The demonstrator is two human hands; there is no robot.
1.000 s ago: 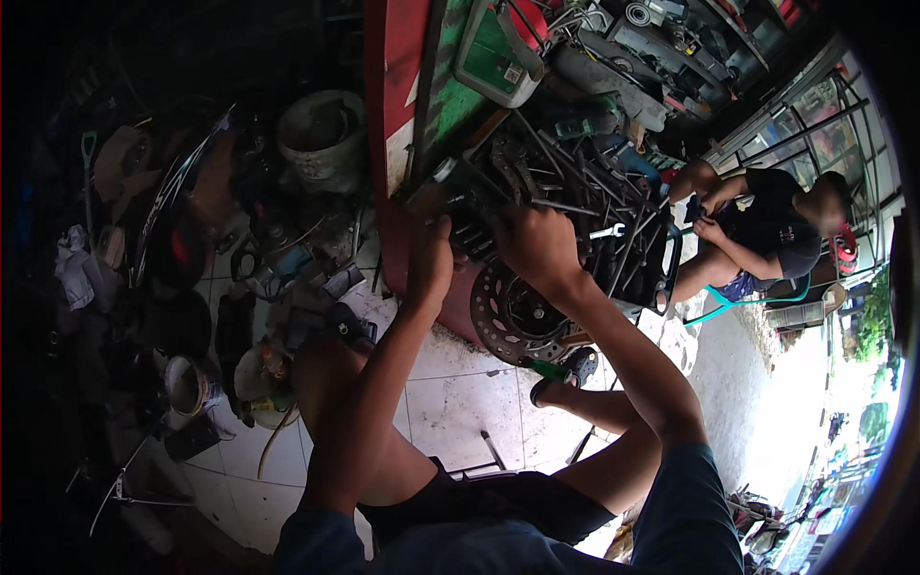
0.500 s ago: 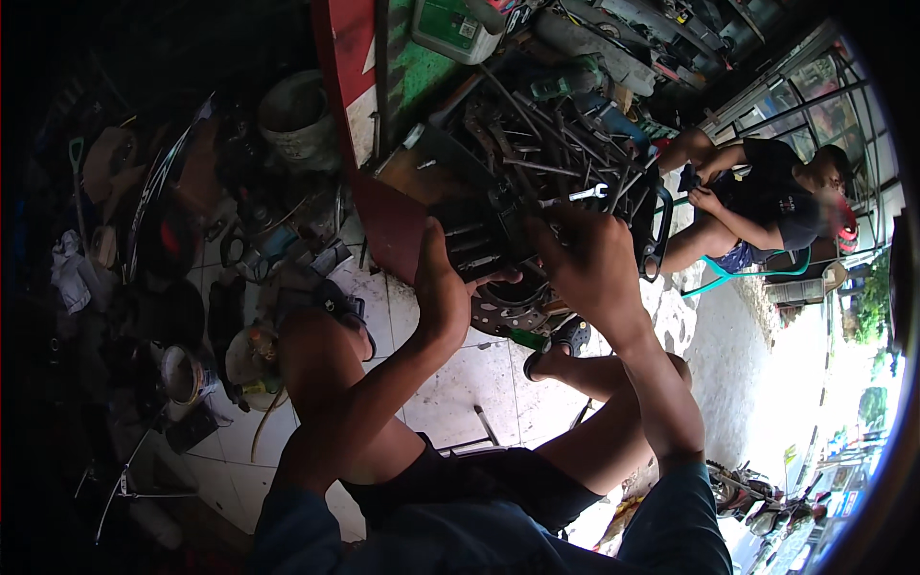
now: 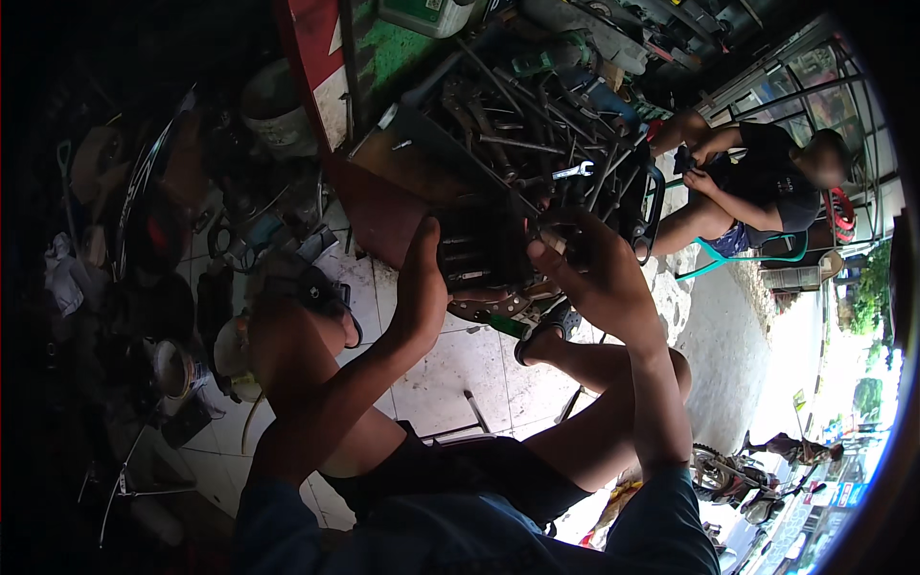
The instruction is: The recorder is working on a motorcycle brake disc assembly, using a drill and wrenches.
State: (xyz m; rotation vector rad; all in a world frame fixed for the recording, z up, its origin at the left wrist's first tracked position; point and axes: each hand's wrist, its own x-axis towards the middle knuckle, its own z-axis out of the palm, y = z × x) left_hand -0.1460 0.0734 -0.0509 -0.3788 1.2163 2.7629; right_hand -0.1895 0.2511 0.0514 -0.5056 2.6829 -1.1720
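In front of me is a black case with several dark bar-shaped pieces lying side by side in it. My left hand grips its left side, the thumb up along the edge and the fingers mostly hidden beneath. At its right end my right hand is closed, thumb and fingers drawn together. What it pinches, if anything, is lost in shadow. Just beyond stands a metal tray heaped with dark tools and rods. A shiny open-ended wrench lies on that heap.
At the right a person sits on a teal chair. A white bucket and a red panel stand at the far left. Dark parts and a paint can crowd the left floor. My knees flank the tiled floor.
My right hand has turned and lowered slightly, so its thumb now shows at the case's right end. My left hand keeps hold of the case. The whole view has shifted a little.
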